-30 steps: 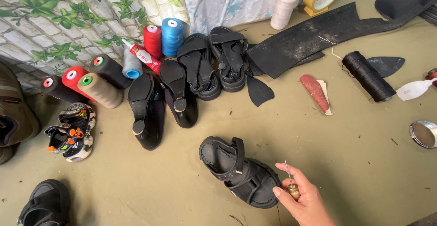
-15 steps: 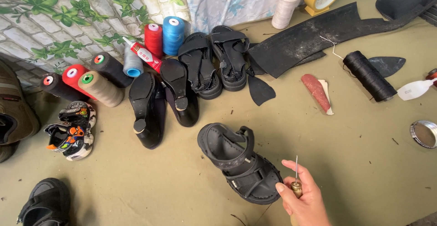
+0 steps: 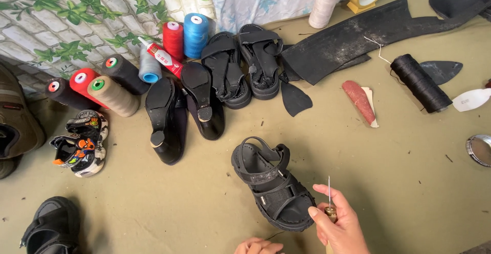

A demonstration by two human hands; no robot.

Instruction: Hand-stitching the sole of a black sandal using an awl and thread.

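Presently the right hand (image 3: 340, 226) is closed on a wooden-handled awl (image 3: 330, 210), thumb and fingers wrapped round the handle, thin needle pointing straight up. The black sandal (image 3: 273, 185) serves as landmark: it lies on the olive floor cloth (image 3: 409, 182) just left of and slightly beyond the right hand, toe end nearly touching the knuckles. Long axis runs diagonally, heel strap up-left, toe down-right toward the hand. Sole down, straps up.

Left hand (image 3: 258, 246): only the knuckles show at the bottom edge, below the sandal's toe; cannot tell whether it is open or closed, or holding anything. It sits near the sandal but apart from it. Judged nearer: the right hand, by a small margin.

Beyond the sandal, up-left: a pair of black heeled shoes (image 3: 181, 108) lying sole-up; behind those, two more black sandals (image 3: 245, 65) and thread cones (image 3: 184, 37) against the wall. Up-right of the sandal, well apart: a reddish sanding block (image 3: 359, 100) and a black thread spool (image 3: 420, 83). Far left: a child's patterned sandal (image 3: 79, 141).
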